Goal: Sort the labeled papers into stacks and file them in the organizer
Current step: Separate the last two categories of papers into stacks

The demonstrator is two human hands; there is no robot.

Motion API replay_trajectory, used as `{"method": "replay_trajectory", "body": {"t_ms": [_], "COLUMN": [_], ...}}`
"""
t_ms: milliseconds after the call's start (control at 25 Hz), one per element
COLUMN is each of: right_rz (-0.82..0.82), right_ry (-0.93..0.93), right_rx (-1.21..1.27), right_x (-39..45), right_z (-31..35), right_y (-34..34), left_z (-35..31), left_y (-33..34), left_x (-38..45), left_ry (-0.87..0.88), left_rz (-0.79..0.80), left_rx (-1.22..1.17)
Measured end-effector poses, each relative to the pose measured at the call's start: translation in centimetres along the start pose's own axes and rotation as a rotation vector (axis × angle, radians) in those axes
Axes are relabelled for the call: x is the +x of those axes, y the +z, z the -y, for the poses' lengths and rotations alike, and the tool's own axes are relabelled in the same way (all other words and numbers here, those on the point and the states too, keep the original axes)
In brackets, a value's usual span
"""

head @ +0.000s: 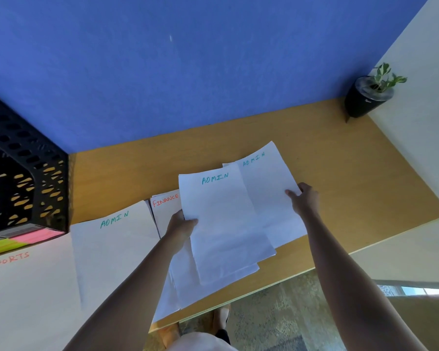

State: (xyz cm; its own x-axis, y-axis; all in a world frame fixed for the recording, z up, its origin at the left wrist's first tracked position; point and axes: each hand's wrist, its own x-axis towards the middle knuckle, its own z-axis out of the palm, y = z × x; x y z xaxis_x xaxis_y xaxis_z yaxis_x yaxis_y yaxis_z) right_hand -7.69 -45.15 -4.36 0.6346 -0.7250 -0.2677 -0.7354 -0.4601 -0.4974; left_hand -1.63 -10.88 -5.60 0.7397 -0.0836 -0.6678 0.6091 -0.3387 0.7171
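**Two hands on the ADMIN sheets**

The left hand (pixel 181 225) grips the left edge of a small stack of ADMIN papers (pixel 223 224), thumb on top; the right hand (pixel 303 200) pinches the right edge of another ADMIN sheet (pixel 266 183) partly beneath it; a FINANCE sheet (pixel 164 206), a third ADMIN page (pixel 114 239) and a SPORTS page (pixel 23 287) lie to the left on the desk (pixel 352 173); the black organizer (pixel 23 178) stands at far left.

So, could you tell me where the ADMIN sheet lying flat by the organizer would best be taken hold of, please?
Probably by its near right corner. That ADMIN sheet lies flat on the desk, so nothing can get under its middle. Its left edge overlaps the SPORTS sheet, and the black mesh organizer crowds its far left. Come from the near side, slide a thumb under the corner, and pinch.
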Motion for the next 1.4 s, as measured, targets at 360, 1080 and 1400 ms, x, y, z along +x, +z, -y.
{"method": "replay_trajectory", "body": {"t_ms": [360, 1080, 1400], "right_rz": [-0.419, 0.108, 0.079], "right_ry": [-0.068, -0.364, -0.284], "right_rx": [0.421, 0.177, 0.323], "right_x": [1.3, -9.1, -8.1], "right_z": [-1.2, 1.4, 2.3], "right_y": [-5.6, 6.9, 4.6], "left_z": [-0.1, -0.4, -0.7], "left_y": [0.0, 1.7, 0.8], "left_x": [-0.2, -1.2, -2.9], "left_ry": [-0.001, 0.035, 0.230], "left_rz": [0.015, -0.125, -0.016], "left_rx": [0.023, 0.078, -0.112]}}
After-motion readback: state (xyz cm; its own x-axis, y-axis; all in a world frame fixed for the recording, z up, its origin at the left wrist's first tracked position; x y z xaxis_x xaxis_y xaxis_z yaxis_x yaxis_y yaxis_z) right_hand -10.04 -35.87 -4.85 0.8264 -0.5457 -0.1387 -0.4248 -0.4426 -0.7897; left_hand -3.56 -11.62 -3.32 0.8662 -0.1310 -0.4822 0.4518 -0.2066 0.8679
